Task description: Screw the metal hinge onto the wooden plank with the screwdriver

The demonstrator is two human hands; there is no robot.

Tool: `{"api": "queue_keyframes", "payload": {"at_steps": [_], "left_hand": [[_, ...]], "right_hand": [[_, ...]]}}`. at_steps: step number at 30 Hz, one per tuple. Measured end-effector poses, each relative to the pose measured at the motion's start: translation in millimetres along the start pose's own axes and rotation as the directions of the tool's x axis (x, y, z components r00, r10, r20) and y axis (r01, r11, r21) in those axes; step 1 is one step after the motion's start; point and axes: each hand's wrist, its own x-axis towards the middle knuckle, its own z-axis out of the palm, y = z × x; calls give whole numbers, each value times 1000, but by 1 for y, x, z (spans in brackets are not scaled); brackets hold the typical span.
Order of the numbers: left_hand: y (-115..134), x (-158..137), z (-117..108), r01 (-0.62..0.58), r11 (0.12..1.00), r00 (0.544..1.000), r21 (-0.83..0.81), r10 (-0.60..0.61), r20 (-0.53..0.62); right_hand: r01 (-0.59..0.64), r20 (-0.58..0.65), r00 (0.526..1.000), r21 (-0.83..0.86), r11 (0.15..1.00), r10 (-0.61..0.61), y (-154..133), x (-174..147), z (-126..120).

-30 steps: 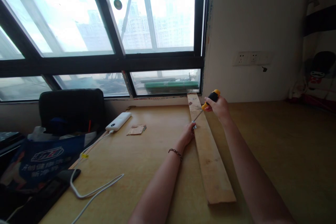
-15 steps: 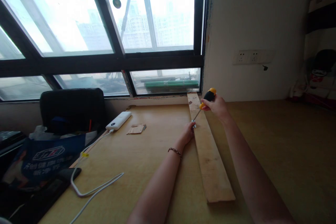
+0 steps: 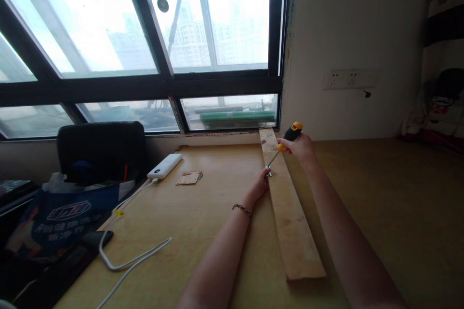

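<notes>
A long, pale wooden board [image 3: 295,222] lies flat, its far end near the window. My left hand [image 3: 258,184] is closed at the board's left edge, fingertips on a small metal bracket [image 3: 268,172] that rests on the wood. Most of those fingers are hidden from this angle. A yellow-and-black screwdriver [image 3: 292,133] slants down to the left, gripped by its handle in my right hand [image 3: 300,147]. Its shaft reaches the bracket, where the tip is too small to make out.
On the table [image 3: 203,231], left of the board, lie a small piece of cardboard [image 3: 188,177] with thin metal pieces at its edge and a white power bank [image 3: 165,166]. A white cable [image 3: 125,266] loops from it. Beyond the left edge stands a black chair [image 3: 101,149] with a blue bag [image 3: 68,217].
The screwdriver's handle has tipped slightly to the right and down, with my right hand. My left hand stays at the bracket. The whole view has shifted a little.
</notes>
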Motion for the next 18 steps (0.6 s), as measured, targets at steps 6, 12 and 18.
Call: {"api": "queue_keyframes", "payload": {"at_steps": [6, 12, 18], "left_hand": [[-1, 1, -1, -13, 1000, 1000, -13, 14, 10], [1, -1, 0, -24, 1000, 999, -18, 25, 21], [0, 1, 0, -15, 999, 1000, -39, 15, 8]], "right_hand": [[-178, 165, 977, 269, 947, 137, -4, 1, -5], [-4, -172, 985, -128, 992, -18, 3, 2, 0], [-162, 62, 986, 107, 981, 156, -8, -3, -1]]}}
